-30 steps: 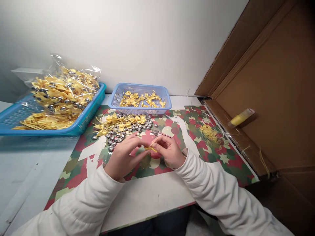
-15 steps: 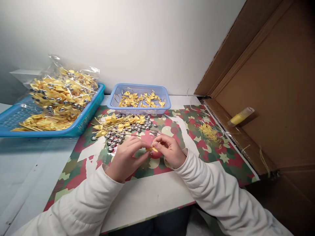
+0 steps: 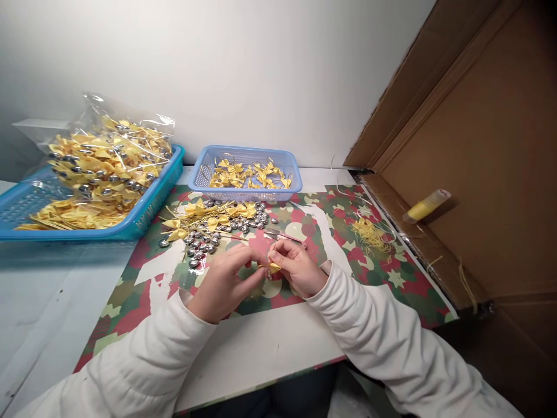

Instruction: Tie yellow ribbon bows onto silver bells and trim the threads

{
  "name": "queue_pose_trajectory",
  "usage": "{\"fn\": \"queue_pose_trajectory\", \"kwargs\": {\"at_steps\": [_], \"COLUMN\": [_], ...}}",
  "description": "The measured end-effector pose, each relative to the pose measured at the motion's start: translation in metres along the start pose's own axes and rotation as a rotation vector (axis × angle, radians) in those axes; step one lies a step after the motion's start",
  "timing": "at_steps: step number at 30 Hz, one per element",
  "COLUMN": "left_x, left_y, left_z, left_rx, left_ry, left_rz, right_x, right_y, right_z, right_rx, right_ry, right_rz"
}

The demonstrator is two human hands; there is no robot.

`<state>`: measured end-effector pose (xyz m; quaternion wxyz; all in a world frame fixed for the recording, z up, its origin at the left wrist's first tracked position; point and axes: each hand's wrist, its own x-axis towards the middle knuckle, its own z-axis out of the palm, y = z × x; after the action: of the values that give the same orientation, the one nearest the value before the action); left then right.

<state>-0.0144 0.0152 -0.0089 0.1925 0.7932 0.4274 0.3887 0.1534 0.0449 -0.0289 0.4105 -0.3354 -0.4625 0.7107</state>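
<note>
2 hands (image 3: pixel 261 276) pinch 1 yellow bow (image 3: pixel 274 267).

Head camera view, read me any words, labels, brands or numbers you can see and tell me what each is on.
No text can be read.
Teal basket: raised marks on its front wall, too blurred to read.
Yellow tube: no legible label.
Patterned mat: only stars, dots and patches, no words.

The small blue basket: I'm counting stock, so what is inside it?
The basket holds a loose layer of yellow bows with thin loops. Its near wall hides the bottom, so anything beneath the bows cannot be seen.
</note>
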Motion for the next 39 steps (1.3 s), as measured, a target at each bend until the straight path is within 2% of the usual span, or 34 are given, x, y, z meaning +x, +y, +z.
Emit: {"fn": "queue_pose_trajectory", "kwargs": {"at_steps": [3,5,15,18,22,24,33,39], "left_x": [-0.0012,-0.0017,0.0014,0.001,-0.0003,-0.0008,0.0001,0.001], "left_y": [-0.0013,-0.0019,0.0006,0.0015,0.0033,0.0038,0.0004,0.0013], "left_z": [-0.0005,-0.0007,-0.0024,-0.0001,0.004,0.0052,0.0056,0.0056], "left_rx": [-0.038,-0.054,-0.122,-0.137,-0.106,-0.09,0.129,0.134], "left_ry": [-0.061,-0.086,-0.136,-0.098,0.02,0.043,-0.009,-0.03], "left_rz": [-0.032,-0.047,-0.094,-0.092,-0.08,-0.057,0.19,0.223], "right_x": [-0.0019,-0.0027,-0.0038,-0.0041,-0.0043,-0.0042,-0.003,-0.006], "right_y": [-0.0026,-0.0041,-0.0035,-0.0051,-0.0066,-0.0064,0.0009,0.0008], "right_z": [0.0006,0.0005,-0.0022,-0.0007,0.0027,0.0037,0.0033,0.0073], "right_rx": [0.14,0.188,0.284,0.282,0.235,0.2,0.032,0.142], "right_ry": [-0.03,-0.03,-0.057,-0.038,-0.008,-0.009,0.022,0.058], "right_rz": [0.17,0.235,0.325,0.303,0.191,0.162,0.041,0.108]}}
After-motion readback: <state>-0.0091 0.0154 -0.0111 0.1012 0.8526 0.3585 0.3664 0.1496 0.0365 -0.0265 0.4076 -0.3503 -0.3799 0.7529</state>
